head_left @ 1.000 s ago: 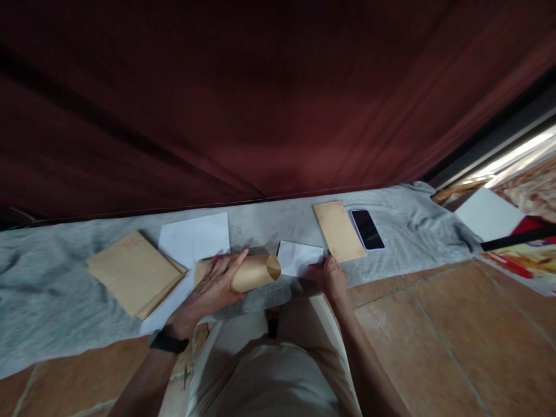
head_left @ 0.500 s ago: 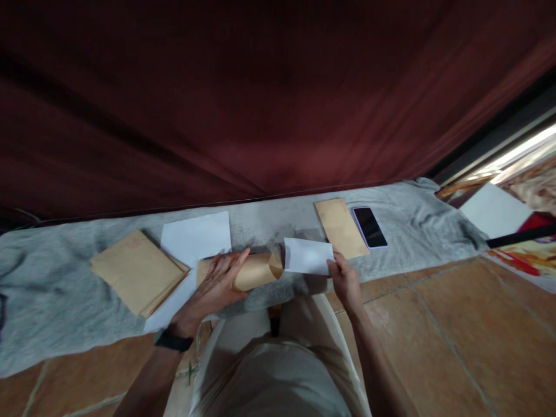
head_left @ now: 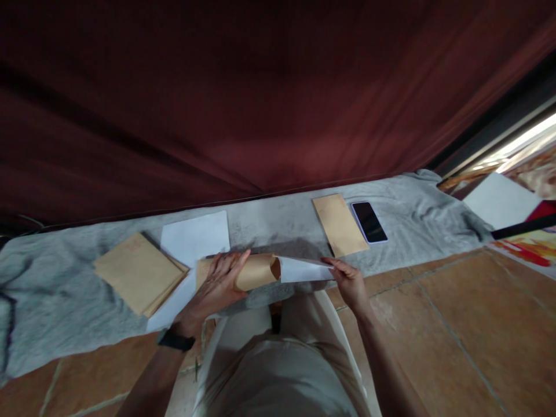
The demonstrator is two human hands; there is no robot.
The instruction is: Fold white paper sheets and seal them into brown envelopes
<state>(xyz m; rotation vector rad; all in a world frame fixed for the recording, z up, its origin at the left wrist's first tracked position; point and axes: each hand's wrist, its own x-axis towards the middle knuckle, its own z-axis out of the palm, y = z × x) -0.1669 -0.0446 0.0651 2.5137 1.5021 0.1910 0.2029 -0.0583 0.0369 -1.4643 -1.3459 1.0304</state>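
My left hand (head_left: pixel 223 279) grips a brown envelope (head_left: pixel 256 272), its fingers and thumb spread over it and squeezing it so that its mouth gapes toward the right. My right hand (head_left: pixel 351 284) pinches the right end of a folded white paper (head_left: pixel 304 270). The paper is tilted nearly edge-on, and its left end is right at the envelope's mouth; I cannot tell whether the tip is inside. Left of my left hand, a stack of brown envelopes (head_left: pixel 139 273) overlaps white sheets (head_left: pixel 197 234).
A single brown envelope (head_left: pixel 339 225) lies beyond my right hand, beside a phone (head_left: pixel 369 222). Grey cloth (head_left: pixel 47 289) covers the narrow surface. A dark red curtain (head_left: pixel 269 104) hangs along its far edge. Tiled floor (head_left: pixel 434 324) shows below.
My right hand has turned the folded paper from face-up to nearly edge-on and brought it slightly left against the envelope's mouth. My left hand stays on the envelope.
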